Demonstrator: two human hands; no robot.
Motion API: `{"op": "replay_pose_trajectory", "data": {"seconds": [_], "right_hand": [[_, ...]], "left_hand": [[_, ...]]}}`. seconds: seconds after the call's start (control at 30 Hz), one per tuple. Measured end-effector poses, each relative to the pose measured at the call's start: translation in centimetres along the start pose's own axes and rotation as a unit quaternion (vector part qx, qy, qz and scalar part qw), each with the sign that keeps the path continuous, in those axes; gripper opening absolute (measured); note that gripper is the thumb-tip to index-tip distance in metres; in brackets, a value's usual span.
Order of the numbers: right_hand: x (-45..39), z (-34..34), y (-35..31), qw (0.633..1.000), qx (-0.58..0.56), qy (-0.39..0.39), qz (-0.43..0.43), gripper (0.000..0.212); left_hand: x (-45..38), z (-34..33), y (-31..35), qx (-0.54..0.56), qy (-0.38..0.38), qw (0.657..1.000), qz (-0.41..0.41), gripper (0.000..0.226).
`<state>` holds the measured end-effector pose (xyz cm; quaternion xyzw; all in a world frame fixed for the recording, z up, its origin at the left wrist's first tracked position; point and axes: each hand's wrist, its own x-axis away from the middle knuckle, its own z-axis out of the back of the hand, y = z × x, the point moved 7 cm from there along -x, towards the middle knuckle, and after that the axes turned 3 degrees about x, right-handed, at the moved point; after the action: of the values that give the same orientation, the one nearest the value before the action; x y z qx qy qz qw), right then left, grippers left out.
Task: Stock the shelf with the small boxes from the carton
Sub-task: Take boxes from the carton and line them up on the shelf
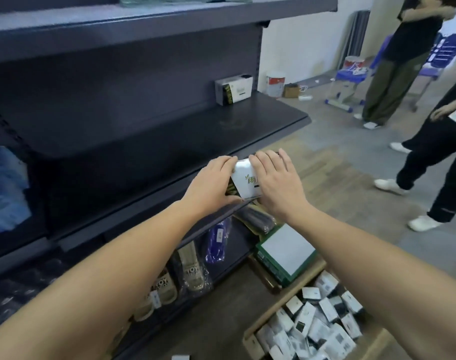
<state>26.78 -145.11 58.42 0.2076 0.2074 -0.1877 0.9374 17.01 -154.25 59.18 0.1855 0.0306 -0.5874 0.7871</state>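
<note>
My left hand point(213, 178) and my right hand point(275, 181) hold a small white box point(245, 179) with green lettering between them, fingers curled over its far end, just above the front edge of a dark shelf point(169, 141). More of these boxes point(233, 90) stand at the back right corner of that shelf. Low at the right, an open cardboard carton point(250, 336) holds several small white and black boxes point(317, 326).
Slippers in plastic wrap point(193, 271) lie on the lowest shelf. A green box with a white top point(286, 252) sits beside the carton. Two people point(401, 61) stand on the floor at the right, near paint cans point(275, 83) and a blue stool point(349, 84).
</note>
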Motion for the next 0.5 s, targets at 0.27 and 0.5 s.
{"op": "replay_pose_trajectory", "data": {"seconds": [0.27, 0.5], "right_hand": [[-6.7, 3.3, -8.5, 0.998, -0.029, 0.030, 0.056, 0.087], [-10.6, 2.9, -11.3, 0.993, -0.067, 0.059, 0.082, 0.084]], "left_hand": [[5.0, 7.2, -10.5, 0.093, 0.017, 0.989, 0.111, 0.077], [5.8, 9.4, -14.5, 0.212, 0.094, 0.954, 0.190, 0.074]]}}
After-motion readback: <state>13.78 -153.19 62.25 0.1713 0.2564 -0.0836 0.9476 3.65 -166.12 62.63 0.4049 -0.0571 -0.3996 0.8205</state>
